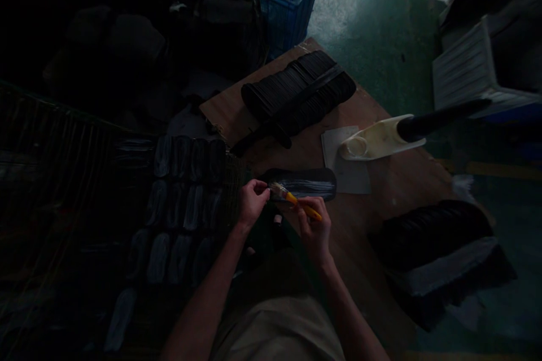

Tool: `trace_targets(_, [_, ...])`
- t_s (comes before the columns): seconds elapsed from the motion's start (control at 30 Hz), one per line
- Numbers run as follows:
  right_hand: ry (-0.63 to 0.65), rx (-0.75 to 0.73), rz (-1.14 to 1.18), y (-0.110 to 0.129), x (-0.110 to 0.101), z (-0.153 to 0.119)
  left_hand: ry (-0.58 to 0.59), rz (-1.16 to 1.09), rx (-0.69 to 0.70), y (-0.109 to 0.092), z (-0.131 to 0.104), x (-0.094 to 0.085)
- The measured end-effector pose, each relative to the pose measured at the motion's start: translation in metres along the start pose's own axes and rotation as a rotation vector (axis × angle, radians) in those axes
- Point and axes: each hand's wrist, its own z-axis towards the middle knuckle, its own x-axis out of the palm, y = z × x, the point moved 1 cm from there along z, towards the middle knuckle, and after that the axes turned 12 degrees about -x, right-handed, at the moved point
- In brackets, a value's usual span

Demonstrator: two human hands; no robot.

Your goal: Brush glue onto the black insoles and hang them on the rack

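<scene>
My left hand (254, 198) pinches the left end of a dark, flat shoe sole (324, 183) between thumb and fingers. The sole lies crosswise near the board's edge, streaked along its top with a whitish, wet-looking coating. In my right hand (314, 227) is a paintbrush (302, 207) with a yellow handle. Its pale bristles rest on the sole close to my left fingertips. To the left, rows of similar soles (193, 206), many smeared white, lie on a dark rack.
A wooden board (351, 242) carries a strapped stack of black soles (296, 90), a pale cut-open container (376, 138) with a dark stick-like part, and a sheet (355, 177). Another black stack (440, 254) sits at right. A blue crate (288, 5) and a white bin (466, 67) stand beyond.
</scene>
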Motion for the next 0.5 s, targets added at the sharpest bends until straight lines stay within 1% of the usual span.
trace_targets(0.07, [-0.035, -0.037, -0.068, -0.005, -0.015, 0.002, -0.005, -0.006, 0.005, 0.002, 0.001, 0.001])
trace_targets(0.17, [-0.145, -0.094, -0.211, -0.01, -0.036, 0.006, -0.012, -0.007, 0.021, 0.004, 0.003, 0.002])
trace_targets(0.23, [-0.203, -0.128, -0.315, -0.008, -0.043, 0.005, -0.009, -0.014, 0.02, 0.006, 0.003, 0.002])
trace_targets(0.27, [-0.21, -0.146, -0.344, -0.006, -0.042, 0.004, -0.005, -0.02, 0.017, 0.006, 0.003, 0.001])
trace_targets(0.33, [-0.186, -0.16, -0.318, 0.001, -0.033, 0.002, 0.005, -0.03, 0.016, 0.007, 0.003, 0.001])
trace_targets(0.43, [-0.128, -0.107, -0.139, 0.008, -0.008, 0.0, 0.02, -0.022, 0.029, 0.007, 0.003, 0.0])
trace_targets(0.5, [-0.118, -0.071, -0.07, 0.007, 0.003, 0.002, 0.022, 0.001, 0.032, 0.007, 0.004, -0.001])
